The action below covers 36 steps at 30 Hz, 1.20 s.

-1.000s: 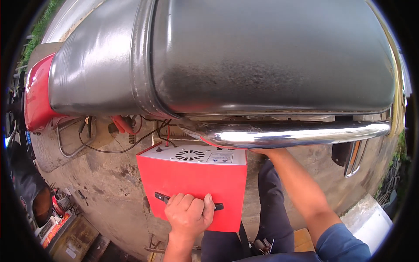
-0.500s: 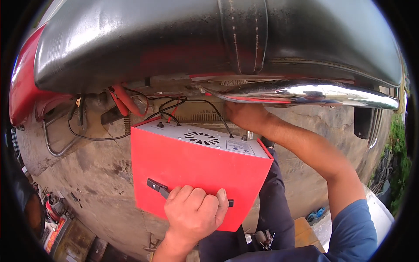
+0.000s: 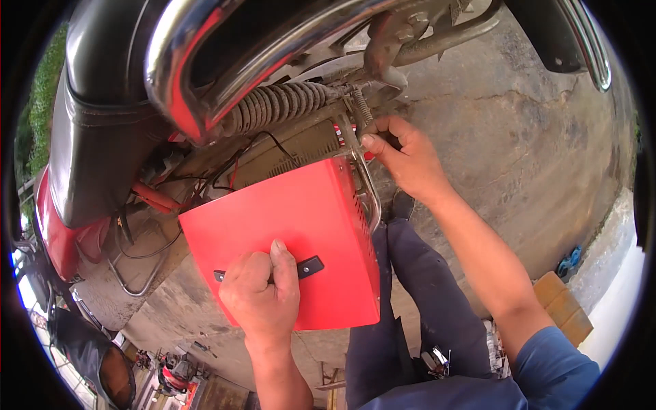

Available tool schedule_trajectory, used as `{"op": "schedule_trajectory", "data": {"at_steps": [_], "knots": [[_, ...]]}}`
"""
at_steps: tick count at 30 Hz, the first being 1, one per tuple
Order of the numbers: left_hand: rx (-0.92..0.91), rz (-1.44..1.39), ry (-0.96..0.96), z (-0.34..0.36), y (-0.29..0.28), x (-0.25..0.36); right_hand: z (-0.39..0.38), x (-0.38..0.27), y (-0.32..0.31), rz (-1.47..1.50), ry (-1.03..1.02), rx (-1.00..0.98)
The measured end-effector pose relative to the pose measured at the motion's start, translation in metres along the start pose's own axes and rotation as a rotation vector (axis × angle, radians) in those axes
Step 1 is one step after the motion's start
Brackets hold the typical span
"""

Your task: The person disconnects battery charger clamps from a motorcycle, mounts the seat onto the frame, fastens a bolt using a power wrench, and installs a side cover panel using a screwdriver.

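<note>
A red box-shaped machine (image 3: 287, 212) with slotted vents along one side is tilted below the motorcycle (image 3: 102, 137). My left hand (image 3: 260, 294) is closed round the black carrying handle (image 3: 311, 266) on its red face. Past the box's right corner, my right hand (image 3: 408, 156) is in a pinch at a bent metal lever (image 3: 369, 191) and a small coil spring (image 3: 362, 106); what its fingertips hold, if anything, is hidden. Black and red cables (image 3: 273, 140) run behind the box. A red clamp (image 3: 157, 197) hangs to the left, under the seat.
A chrome rail (image 3: 164, 61) and a large shock-absorber spring (image 3: 280, 106) stand close above the box. Concrete floor (image 3: 519, 157) spreads to the right. Blue objects (image 3: 568, 263) and a brownish-yellow block (image 3: 562, 307) lie at the lower right; parts and tools are at the lower left.
The view has swung to the motorcycle's rear. The box has tipped, hiding its grey vented panel. My right hand, formerly partly hidden under the chrome rail, now shows beside the metal lever.
</note>
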<state>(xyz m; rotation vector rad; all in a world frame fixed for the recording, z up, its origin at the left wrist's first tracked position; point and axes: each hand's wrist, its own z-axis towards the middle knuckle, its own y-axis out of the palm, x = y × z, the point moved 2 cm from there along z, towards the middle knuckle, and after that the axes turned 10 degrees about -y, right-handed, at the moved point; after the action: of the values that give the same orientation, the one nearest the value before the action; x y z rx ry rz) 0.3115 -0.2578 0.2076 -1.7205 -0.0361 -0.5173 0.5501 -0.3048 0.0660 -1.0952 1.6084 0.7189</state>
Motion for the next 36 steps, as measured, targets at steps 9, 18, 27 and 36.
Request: {"op": "schedule_trajectory", "data": {"at_steps": [9,18,27,36], "knots": [[-0.05,-0.063,-0.181,0.006,0.021,-0.007,-0.046,-0.013,0.019,0.684,-0.161,0.137],[-0.105,0.026,-0.124,0.021,0.01,-0.006,-0.021,-0.022,0.028,0.618,-0.349,0.309],[0.545,0.133,0.285,0.091,-0.091,0.062,0.022,-0.039,0.058,0.446,-0.33,0.179],[0.379,0.008,0.332,0.164,-0.1,0.084,0.054,-0.047,0.076,0.42,-0.154,0.081]]}}
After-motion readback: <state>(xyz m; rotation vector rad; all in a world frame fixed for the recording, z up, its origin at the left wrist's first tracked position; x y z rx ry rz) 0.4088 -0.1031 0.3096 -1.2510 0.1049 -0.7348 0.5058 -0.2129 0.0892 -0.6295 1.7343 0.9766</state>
